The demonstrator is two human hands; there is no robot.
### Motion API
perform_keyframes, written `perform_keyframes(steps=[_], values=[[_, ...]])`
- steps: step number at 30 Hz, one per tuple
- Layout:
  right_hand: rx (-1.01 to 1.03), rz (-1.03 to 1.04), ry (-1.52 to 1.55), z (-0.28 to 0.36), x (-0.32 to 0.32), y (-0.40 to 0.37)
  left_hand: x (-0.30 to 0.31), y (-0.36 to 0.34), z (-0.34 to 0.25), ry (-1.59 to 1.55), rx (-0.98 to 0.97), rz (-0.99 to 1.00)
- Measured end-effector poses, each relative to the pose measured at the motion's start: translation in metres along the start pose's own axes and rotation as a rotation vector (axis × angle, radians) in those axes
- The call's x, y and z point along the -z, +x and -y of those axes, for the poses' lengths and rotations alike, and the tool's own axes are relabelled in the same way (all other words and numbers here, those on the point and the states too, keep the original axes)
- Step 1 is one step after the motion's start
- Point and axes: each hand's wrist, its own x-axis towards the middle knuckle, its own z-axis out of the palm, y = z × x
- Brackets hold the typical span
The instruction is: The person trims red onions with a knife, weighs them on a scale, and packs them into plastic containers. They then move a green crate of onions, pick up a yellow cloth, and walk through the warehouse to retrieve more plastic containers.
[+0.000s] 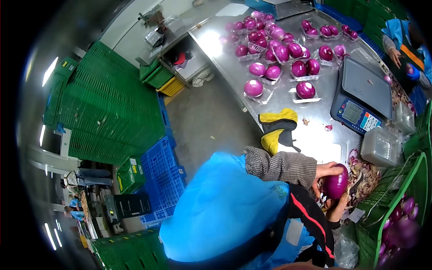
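My left hand (325, 176), in a checkered sleeve, is closed around a large purple onion (335, 182). Just below, my right hand (338, 208) is closed, with a thin dark blade like that of a small knife (357, 184) sticking out past its thumb. The knife's handle is hidden in the palm. Both hands are over a heap of dry onion skins (366, 180) at the table's edge. A green crate (420, 173) with several purple onions (396, 225) stands beside my right hand.
On the metal table (310, 112) are many onions in clear trays (306, 98), a digital scale (360, 96), stacked clear containers (381, 146) and yellow-black gloves (278, 128). Another person (407, 47) works across the table. Green crates (105, 103) and a blue pallet (162, 180) stand behind.
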Motion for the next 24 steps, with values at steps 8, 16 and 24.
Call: perform_keyframes(steps=[8,16,24], values=[[0.212,-0.292,-0.322,0.035,-0.018,-0.003,0.016,0.024,0.018,0.038,-0.517,-0.023],[0.527,-0.465,-1.079,0.067,-0.037,-0.022,-0.002,0.012,-0.007,0.365,-0.582,-0.107],[0.473,-0.506,-1.222,0.073,-0.023,-0.030,-0.038,0.024,-0.005,0.432,-0.593,0.059]])
